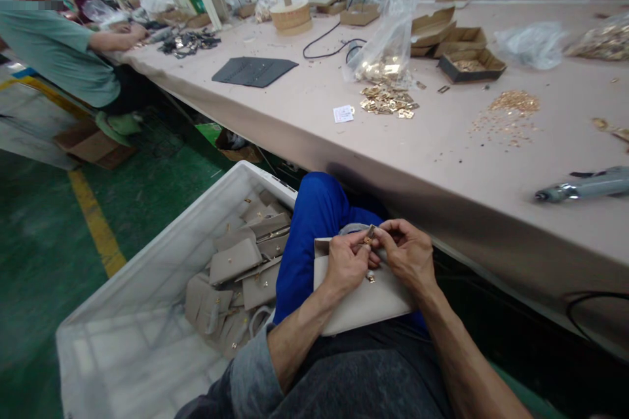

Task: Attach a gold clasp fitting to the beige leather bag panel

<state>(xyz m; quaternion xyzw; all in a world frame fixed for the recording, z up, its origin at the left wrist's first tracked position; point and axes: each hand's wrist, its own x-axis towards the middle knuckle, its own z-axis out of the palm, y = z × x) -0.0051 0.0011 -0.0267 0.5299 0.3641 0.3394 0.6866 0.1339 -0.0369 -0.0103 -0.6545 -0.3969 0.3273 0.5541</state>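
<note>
A beige leather pouch (366, 304) lies on my lap, below the table edge. My left hand (346, 263) and my right hand (405, 250) meet at its top edge. Both pinch a small gold metal clasp (368, 236) between thumb and fingers. A second gold fitting (370, 276) shows on the pouch face just under my left hand. My fingers are curled and pressed together.
A white plastic crate (147, 314) at my left holds several beige pouches (236, 262). On the pink table (304, 111) lie gold fittings (388, 101), a plastic bag (388, 39), small screws (514, 105), cardboard trays (472, 65) and an electric screwdriver (584, 186). Another person (63, 52) sits at far left.
</note>
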